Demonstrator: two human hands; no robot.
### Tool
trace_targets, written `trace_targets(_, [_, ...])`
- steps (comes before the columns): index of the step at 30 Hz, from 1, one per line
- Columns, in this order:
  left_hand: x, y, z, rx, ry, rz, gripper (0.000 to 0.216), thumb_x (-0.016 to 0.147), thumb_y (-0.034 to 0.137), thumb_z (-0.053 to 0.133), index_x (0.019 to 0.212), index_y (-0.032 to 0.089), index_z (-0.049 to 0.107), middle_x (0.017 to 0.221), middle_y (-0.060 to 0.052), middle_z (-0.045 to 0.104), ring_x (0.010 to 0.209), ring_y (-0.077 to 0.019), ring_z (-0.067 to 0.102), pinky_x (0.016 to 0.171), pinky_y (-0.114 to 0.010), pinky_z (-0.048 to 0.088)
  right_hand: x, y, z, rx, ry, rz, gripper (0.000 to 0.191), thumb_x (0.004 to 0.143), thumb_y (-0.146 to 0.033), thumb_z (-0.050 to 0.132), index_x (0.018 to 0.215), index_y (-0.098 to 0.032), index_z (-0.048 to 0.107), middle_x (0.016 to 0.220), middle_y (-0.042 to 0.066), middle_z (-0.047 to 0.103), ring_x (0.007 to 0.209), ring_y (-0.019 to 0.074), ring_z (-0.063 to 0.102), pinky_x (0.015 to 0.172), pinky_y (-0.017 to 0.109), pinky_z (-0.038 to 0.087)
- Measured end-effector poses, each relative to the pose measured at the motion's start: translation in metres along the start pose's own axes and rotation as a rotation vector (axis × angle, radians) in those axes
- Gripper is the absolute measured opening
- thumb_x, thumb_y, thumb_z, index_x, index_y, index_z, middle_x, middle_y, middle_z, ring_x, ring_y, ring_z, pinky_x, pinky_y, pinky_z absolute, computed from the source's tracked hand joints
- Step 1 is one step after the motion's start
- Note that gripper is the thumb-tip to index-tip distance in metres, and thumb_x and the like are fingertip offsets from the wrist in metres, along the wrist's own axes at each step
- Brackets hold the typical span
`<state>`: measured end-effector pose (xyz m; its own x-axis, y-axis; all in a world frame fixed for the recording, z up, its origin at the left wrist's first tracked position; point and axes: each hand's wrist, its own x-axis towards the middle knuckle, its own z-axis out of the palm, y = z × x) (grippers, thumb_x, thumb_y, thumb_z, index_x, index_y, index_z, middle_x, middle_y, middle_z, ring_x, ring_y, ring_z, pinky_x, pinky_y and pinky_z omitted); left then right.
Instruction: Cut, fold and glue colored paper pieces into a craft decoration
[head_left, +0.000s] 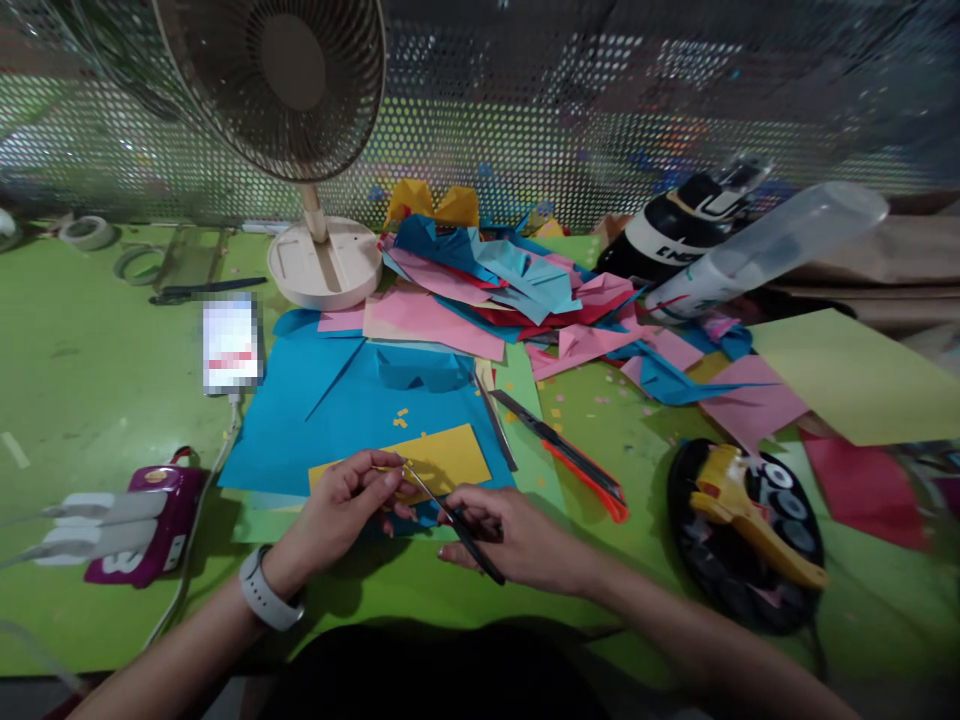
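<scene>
My left hand (352,500), with a pale watch on its wrist, is closed in a pinch above a yellow paper strip (454,457). A tiny bit of yellow paper (409,463) shows at its fingertips. My right hand (517,535) is wrapped round a slim tool with a black handle (476,555) and a thin metal front, which points up-left to the left fingertips; its exact kind is unclear. Beneath the strip lies blue paper (277,430) with several small yellow scraps (401,418) on it. A folded blue paper piece (424,370) rests farther back.
An orange-and-black utility knife (570,455) lies to the right. Beyond are piled coloured paper (480,270), a fan (324,275), and bottles (675,230). A yellow-handled tool (757,525) sits in a black round holder (679,530). At left are a phone (231,345) and purple power block (142,570).
</scene>
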<state>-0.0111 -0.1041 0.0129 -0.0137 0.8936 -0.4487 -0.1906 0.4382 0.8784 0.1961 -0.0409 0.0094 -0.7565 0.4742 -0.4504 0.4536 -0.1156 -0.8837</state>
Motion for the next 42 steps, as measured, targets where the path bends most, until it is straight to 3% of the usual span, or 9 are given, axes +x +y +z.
trace_targets(14, [-0.0001, 0.0020, -0.0036, 0.017, 0.009, -0.088, 0.032, 0.077, 0.047, 0.067, 0.085, 0.016, 0.060, 0.073, -0.003, 0.071, 0.050, -0.0104, 0.063, 0.046, -0.021, 0.049, 0.0025, 0.0010, -0.0014, 0.114, 0.050, 0.007, 0.034, 0.069, -0.045, 0.076, 0.080, -0.021, 0.056, 0.060, -0.005, 0.049, 0.054, 0.0095, 0.045, 0.048, 0.021, 0.033])
trace_targets(22, [-0.0003, 0.0032, -0.0017, -0.039, 0.071, -0.073, 0.035, 0.075, 0.046, 0.069, 0.089, 0.015, 0.059, 0.071, -0.002, 0.070, 0.051, -0.0105, 0.062, 0.047, -0.021, 0.048, 0.0010, 0.0006, -0.0028, 0.089, 0.031, 0.019, 0.034, 0.074, -0.048, 0.071, 0.083, -0.020, 0.055, 0.061, -0.004, 0.051, 0.054, 0.0098, 0.045, 0.049, 0.021, 0.033])
trace_targets(42, [-0.0014, -0.0002, -0.0018, -0.013, -0.041, -0.063, 0.037, 0.076, 0.048, 0.067, 0.093, 0.015, 0.062, 0.071, -0.002, 0.071, 0.047, -0.0091, 0.061, 0.044, -0.020, 0.048, -0.0013, -0.0019, -0.0028, 0.023, -0.038, -0.005, 0.032, 0.077, -0.048, 0.068, 0.085, -0.020, 0.055, 0.061, -0.005, 0.044, 0.056, 0.0094, 0.038, 0.050, 0.021, 0.028])
